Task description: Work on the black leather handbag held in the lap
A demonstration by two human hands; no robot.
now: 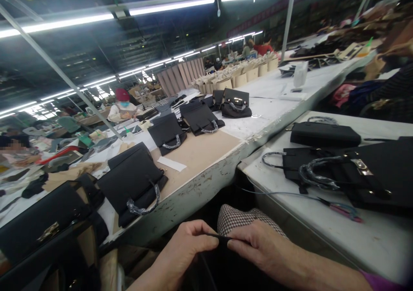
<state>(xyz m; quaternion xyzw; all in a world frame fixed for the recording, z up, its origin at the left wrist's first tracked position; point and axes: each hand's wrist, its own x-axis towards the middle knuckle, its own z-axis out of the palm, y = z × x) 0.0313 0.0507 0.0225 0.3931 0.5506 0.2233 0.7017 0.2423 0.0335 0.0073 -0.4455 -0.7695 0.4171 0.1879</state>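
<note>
My left hand (190, 244) pinches the upper edge of a black piece of bag material (222, 258) between thumb and fingers. A short way along the same edge, my right hand (260, 246) grips it too, with its thumb on top. The piece hangs down over my lap, and its lower part is lost in the dark. Just behind my hands shows a brown-and-white checked cloth (247, 218). On the right-hand table, a black handbag (387, 170) with a metal clasp and plastic-wrapped handles lies near a smaller black bag (325, 134).
Several black handbags (130, 181) line the long table (209, 151) ahead and to the left. A corded tool with a red and blue handle (345, 212) rests on the right table (309, 226). Across the long table sits a person in a red cap (124, 106).
</note>
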